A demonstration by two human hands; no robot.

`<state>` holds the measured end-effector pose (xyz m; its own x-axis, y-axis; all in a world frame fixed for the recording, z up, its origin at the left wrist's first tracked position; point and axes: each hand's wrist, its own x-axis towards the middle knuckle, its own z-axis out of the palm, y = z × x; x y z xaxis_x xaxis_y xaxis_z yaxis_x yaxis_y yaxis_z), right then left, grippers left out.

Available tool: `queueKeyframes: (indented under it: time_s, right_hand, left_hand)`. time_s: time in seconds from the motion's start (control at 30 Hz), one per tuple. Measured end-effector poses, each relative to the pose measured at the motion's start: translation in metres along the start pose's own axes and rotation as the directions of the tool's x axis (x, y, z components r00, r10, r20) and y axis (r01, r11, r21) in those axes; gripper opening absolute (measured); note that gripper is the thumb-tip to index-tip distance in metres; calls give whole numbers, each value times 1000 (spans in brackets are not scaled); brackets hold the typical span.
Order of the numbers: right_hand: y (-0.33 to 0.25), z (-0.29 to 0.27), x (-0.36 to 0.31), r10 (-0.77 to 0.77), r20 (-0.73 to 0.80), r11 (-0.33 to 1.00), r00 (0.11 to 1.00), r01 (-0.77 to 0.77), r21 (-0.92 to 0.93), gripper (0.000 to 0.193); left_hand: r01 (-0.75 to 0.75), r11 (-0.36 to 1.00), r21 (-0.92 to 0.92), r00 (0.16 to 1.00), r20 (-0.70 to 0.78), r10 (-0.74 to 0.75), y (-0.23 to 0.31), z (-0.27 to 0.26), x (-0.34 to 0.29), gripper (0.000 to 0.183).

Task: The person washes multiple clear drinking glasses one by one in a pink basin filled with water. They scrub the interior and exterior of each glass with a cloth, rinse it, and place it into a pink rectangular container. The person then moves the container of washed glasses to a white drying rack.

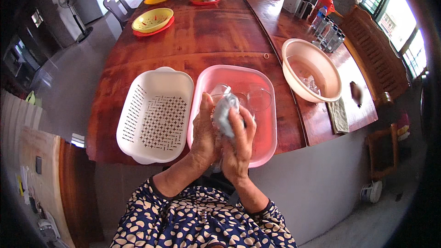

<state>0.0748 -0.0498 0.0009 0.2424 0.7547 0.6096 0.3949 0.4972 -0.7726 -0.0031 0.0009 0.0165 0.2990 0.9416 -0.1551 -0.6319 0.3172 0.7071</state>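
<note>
Both hands are together over a pink rectangular basin. My right hand is closed on a wet-looking grey cloth, which is slightly blurred. Beside it, my left hand curls around a clear glass, thumb up; the cloth and fingers hide most of that glass. Another clear glass lies in the basin, to the right of my hands. Directly left of the basin stands a cream draining basket with a slotted bottom and nothing in it.
To the right, a peach round basin holds water and some clear items. A folded cloth lies at the table edge. Dark-capped bottles stand farther right. Up the wooden table are a yellow plate and a red tray with cups.
</note>
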Motion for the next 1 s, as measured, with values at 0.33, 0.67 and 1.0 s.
queueKeyframes:
  time_s: [0.33, 0.67, 1.0]
  right_hand:
    - [3, -9, 25, 435, 184, 832, 881, -472, 291, 46]
    - [-6, 11, -17, -140, 152, 929, 978, 183, -321, 53]
    - [3, 3, 28, 192, 190, 975, 963, -209, 76, 48]
  left_hand:
    - [-74, 997, 38, 997, 4, 74, -3, -3, -21, 55]
    - [-112, 985, 132, 994, 8, 112, -1, -42, 1, 48]
    - [-25, 998, -63, 996, 88, 30, 7, -7, -20, 61]
